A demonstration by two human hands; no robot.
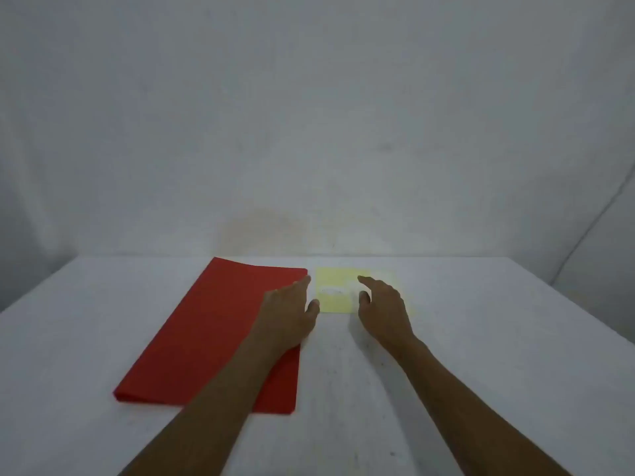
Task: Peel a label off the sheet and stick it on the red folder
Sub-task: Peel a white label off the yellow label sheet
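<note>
A red folder point(213, 334) lies flat on the white table, left of centre, its long side running away from me. To its right, near the far edge, lies a pale yellow label sheet point(335, 290) with a small white label point(332, 290) on it. My left hand point(288, 314) hovers over the folder's right edge, fingers apart, thumb tip close to the sheet's left edge. My right hand point(383, 307) is over the sheet's right part, fingers spread and curved, covering that side. Neither hand holds anything.
The white table point(481, 355) ends at a far edge just behind the folder and sheet, against a plain grey-white wall point(309, 132). My forearms reach in from the bottom of the view.
</note>
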